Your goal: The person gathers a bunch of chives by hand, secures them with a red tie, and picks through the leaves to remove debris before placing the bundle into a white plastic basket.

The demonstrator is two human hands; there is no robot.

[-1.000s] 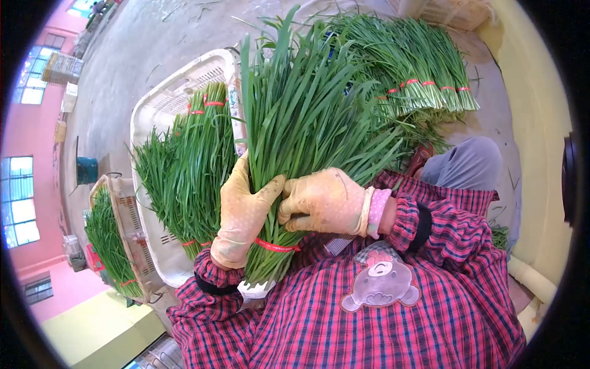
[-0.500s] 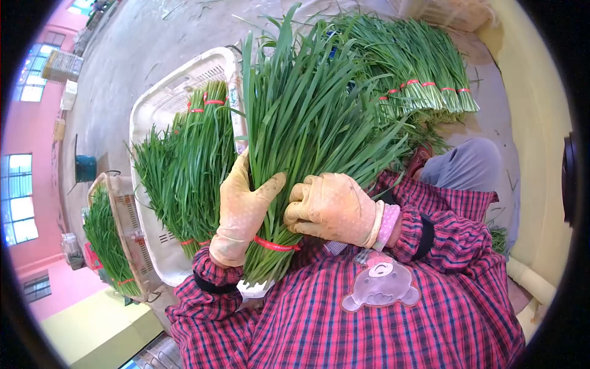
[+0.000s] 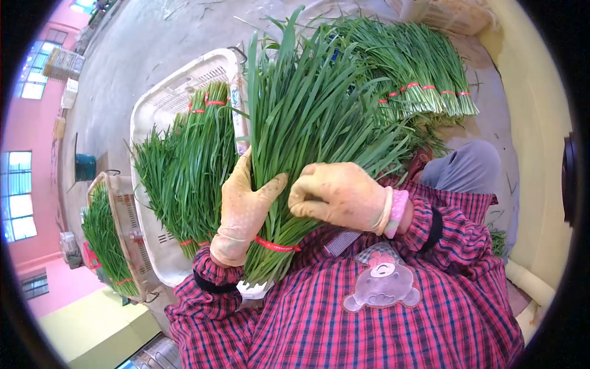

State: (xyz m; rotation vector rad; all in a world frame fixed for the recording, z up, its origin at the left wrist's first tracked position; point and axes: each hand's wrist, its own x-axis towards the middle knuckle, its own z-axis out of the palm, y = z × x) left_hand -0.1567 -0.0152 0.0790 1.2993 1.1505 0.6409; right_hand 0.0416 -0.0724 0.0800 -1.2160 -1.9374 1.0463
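Note:
A large bunch of garlic chives [image 3: 301,117] lies across my lap, leaves pointing away and cut stems toward me. A red band [image 3: 275,245] circles it near the stem ends. My left hand [image 3: 243,206], in a yellowish glove, wraps the bunch from the left just above the band, thumb across the leaves. Over the right side of the bunch, my gloved right hand [image 3: 341,194] is closed with its fingertips pinched together. Whatever may be between those fingertips is hidden.
Left of the bunch stands a white plastic crate [image 3: 146,117] holding banded chive bunches [image 3: 190,154]. A second crate [image 3: 132,227] with chives is farther left. More banded bunches [image 3: 424,74] lie on the floor sheet at upper right, beside a yellow wall [image 3: 534,160].
My right hand has lifted a little away from me and turned, its pinched fingers now more visible. The left hand and the bunch are nearly unchanged.

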